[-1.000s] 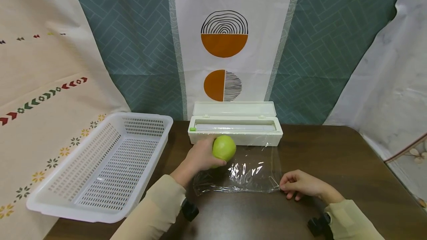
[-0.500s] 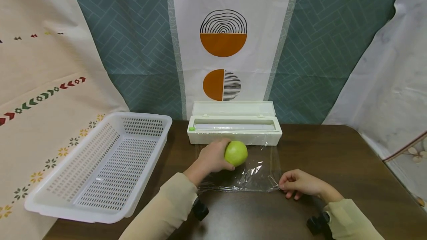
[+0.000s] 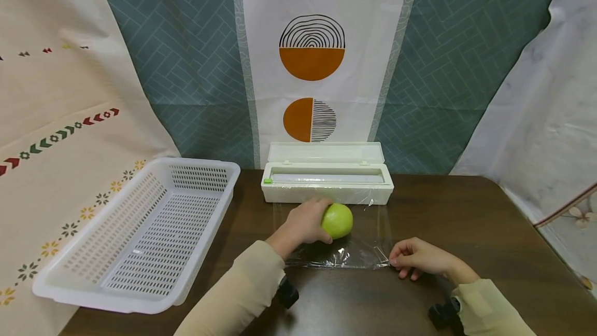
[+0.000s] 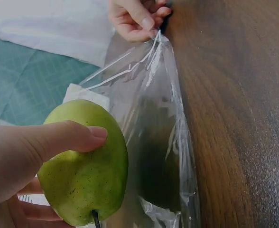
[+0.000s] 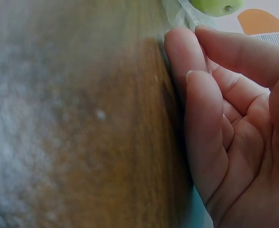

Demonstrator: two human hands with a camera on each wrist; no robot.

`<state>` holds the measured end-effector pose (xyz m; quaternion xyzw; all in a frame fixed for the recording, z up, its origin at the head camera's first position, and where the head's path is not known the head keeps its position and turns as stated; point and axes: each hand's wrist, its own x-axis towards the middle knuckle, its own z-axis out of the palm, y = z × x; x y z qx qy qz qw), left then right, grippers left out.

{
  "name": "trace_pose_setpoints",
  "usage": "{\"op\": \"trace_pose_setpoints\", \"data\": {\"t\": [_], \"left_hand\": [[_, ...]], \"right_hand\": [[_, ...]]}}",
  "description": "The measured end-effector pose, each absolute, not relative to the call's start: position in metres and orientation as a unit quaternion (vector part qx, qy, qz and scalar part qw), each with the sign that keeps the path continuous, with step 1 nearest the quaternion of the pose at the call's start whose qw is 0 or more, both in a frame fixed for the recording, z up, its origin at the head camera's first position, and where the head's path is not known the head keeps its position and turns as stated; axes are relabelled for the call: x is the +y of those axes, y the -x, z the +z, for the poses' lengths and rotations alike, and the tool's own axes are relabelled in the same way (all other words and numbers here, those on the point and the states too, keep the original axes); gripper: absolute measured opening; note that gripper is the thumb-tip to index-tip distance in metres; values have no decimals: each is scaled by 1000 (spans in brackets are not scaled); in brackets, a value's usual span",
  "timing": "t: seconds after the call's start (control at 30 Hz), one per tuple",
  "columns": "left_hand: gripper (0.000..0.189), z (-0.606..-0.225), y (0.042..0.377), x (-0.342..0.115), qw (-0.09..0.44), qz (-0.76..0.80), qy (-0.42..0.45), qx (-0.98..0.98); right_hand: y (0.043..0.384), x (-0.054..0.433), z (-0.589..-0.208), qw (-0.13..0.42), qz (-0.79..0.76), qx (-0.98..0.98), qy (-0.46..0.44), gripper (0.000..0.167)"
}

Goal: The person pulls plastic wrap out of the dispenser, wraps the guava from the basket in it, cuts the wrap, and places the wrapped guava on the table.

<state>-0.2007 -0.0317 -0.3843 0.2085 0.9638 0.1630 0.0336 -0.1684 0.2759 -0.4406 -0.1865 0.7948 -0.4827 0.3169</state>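
My left hand [image 3: 304,223] grips a green pear [image 3: 338,220] over a sheet of clear plastic wrap [image 3: 361,254]. In the left wrist view its thumb presses across the speckled side, and the pear's dark stem [image 4: 96,219] points down. With thumb and index finger, my right hand [image 3: 422,258] pinches the near right corner of the wrap, low over the table. The sheet runs back to a white wrap dispenser [image 3: 326,194], whose lid [image 3: 326,152] is raised above the roll [image 3: 328,178] inside. In the right wrist view, the pear [image 5: 216,5] shows just beyond the pinching fingertips.
A white slotted plastic basket [image 3: 188,258] stands at the left of the dark wooden table [image 3: 466,211]. At the dispenser's left end sits a small green slider [image 3: 268,181]. Patterned cloth [image 3: 200,66] hangs right behind the table.
My left hand has carried the pear rightward and slightly nearer, lower over the middle of the wrap. The right hand keeps its pinch on the corner, nearly still.
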Motion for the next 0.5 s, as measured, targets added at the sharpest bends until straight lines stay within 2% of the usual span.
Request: {"op": "trace_pose_setpoints", "data": {"t": [0.5], "left_hand": [[88,-389,202,-27,50,151,-209,965]], "right_hand": [[169,277,-443,315,-475,799,190,24]]}}
